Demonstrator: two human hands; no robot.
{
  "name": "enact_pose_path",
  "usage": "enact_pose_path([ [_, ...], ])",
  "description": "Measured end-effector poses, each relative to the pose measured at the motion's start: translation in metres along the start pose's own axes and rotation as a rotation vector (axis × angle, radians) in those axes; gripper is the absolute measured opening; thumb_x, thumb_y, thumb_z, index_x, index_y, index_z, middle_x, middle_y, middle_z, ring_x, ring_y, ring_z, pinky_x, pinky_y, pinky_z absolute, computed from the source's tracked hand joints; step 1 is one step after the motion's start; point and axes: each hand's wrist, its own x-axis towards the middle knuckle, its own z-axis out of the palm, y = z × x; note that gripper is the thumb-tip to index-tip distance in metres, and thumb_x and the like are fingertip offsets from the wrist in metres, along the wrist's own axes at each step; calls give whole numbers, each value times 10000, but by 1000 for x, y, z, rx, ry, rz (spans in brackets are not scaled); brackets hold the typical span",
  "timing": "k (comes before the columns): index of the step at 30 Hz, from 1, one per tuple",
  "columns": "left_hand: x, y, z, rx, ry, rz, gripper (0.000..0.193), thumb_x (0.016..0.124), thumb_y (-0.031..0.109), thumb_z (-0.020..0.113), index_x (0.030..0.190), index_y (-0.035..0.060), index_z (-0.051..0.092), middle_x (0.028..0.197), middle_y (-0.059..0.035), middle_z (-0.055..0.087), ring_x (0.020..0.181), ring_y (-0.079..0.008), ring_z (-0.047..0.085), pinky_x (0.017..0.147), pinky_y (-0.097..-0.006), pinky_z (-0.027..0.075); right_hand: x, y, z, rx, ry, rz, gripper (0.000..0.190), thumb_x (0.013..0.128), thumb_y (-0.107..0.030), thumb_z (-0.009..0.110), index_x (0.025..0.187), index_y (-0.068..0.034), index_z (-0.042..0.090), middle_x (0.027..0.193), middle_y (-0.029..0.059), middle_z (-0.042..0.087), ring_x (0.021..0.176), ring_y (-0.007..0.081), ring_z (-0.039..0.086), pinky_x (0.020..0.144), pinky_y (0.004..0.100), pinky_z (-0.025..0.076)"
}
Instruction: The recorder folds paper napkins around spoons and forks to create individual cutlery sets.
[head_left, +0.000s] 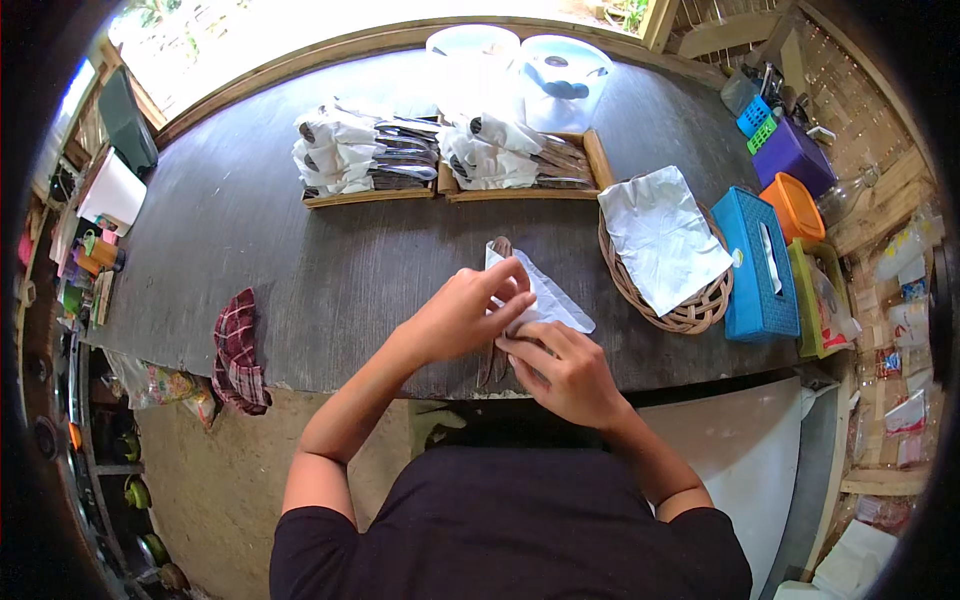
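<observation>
Before me on the dark wooden table (352, 277) lies a white paper napkin (551, 292), partly folded around metal cutlery. The rounded upper end of the cutlery (502, 244) shows above the paper, and its lower ends (491, 367) reach toward the table's near edge. My left hand (476, 304) bends over the napkin from the left, thumb and fingers curled at the paper. From the right, my right hand (566, 367) pinches the napkin's lower part near the left thumb. My fingers hide much of the fold.
Two wooden trays (525, 193) (371, 196) hold napkin-wrapped cutlery. Stacked napkins (664, 236) lie on a wicker basket (694, 319) at right, beside a blue tissue box (757, 262). Two translucent tubs (566, 82) (472, 71) stand behind. A checkered cloth (238, 349) hangs over the near edge.
</observation>
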Motion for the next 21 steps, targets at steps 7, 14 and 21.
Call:
enact_pose_path([
  [7,22,-19,-12,-112,4,-70,271,991,239,568,1114,0,600,990,-111,696,842,-166,669,723,-313,542,2,13,11,-131,-39,140,255,875,-158,644,1105,-50,661,1065,73,643,884,246,636,767,380,532],
  [14,35,-54,-24,82,161,44,281,860,176,699,1082,9,660,1004,-116,683,766,-183,642,712,-323,530,3,15,15,-142,-84,184,239,875,-167,655,1097,-78,674,1088,53,651,918,252,638,796,385,523],
  [21,48,-80,-27,-120,-15,-56,264,852,164,715,1048,-8,678,865,-69,703,763,-104,628,709,-270,521,4,14,15,-157,-91,193,239,876,-168,653,1099,-86,676,1089,51,648,923,252,635,792,382,522],
])
